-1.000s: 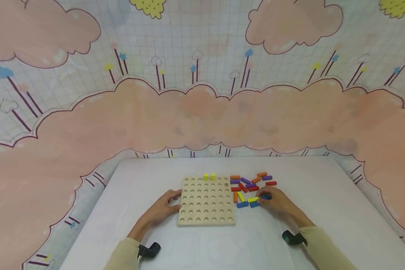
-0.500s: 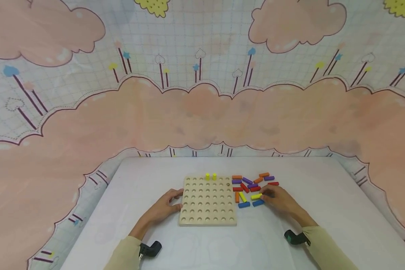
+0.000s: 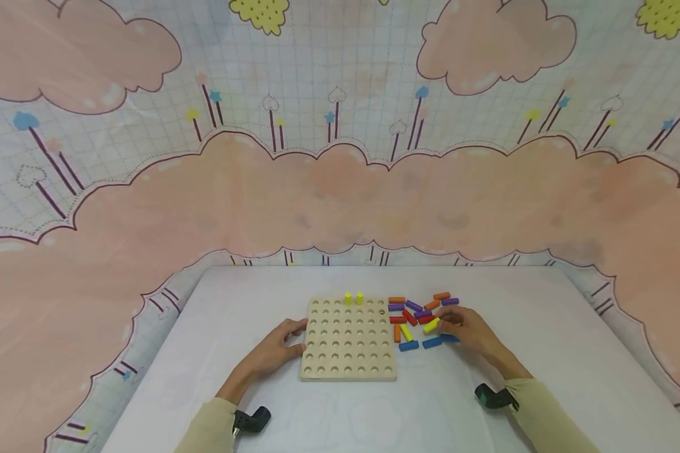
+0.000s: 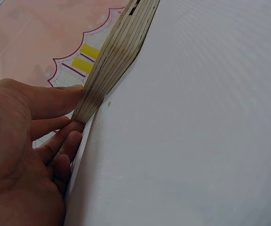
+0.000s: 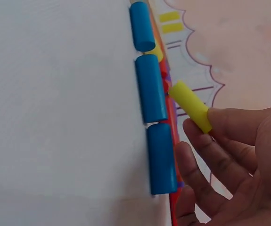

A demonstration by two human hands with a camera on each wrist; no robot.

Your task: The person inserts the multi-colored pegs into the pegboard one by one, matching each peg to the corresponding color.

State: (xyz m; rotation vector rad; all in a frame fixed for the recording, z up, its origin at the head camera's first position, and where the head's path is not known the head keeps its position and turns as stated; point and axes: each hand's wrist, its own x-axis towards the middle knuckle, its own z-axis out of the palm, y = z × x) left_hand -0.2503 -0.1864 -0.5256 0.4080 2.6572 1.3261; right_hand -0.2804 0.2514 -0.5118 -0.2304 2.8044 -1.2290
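Between thumb and forefinger my right hand [image 3: 468, 327] pinches a yellow peg [image 5: 189, 104], held tilted above the loose pegs with its free end toward the board. My left hand [image 3: 276, 347] rests against the left side of a wooden pegboard [image 3: 349, 349], thumb and forefinger spread apart along that edge. In the left wrist view, the thumb [image 4: 57, 101] and fingertips meet the board's side [image 4: 116, 52]. Two yellow pegs [image 3: 348, 299] stand upright in holes of the board's back row.
Loose red, orange and purple pegs [image 3: 396, 308] lie in a cluster right of the board. Another yellow peg [image 3: 406, 333] lies among them. Three blue pegs [image 5: 151, 89] lie in a row along the near side. A patterned cloth [image 3: 340, 201] rises behind the white table [image 3: 249, 283].
The right hand has picked the yellow peg up from among the loose pegs and tilted it. Its fingers have moved slightly back, uncovering more of the blue pegs. The left hand stays at the board.
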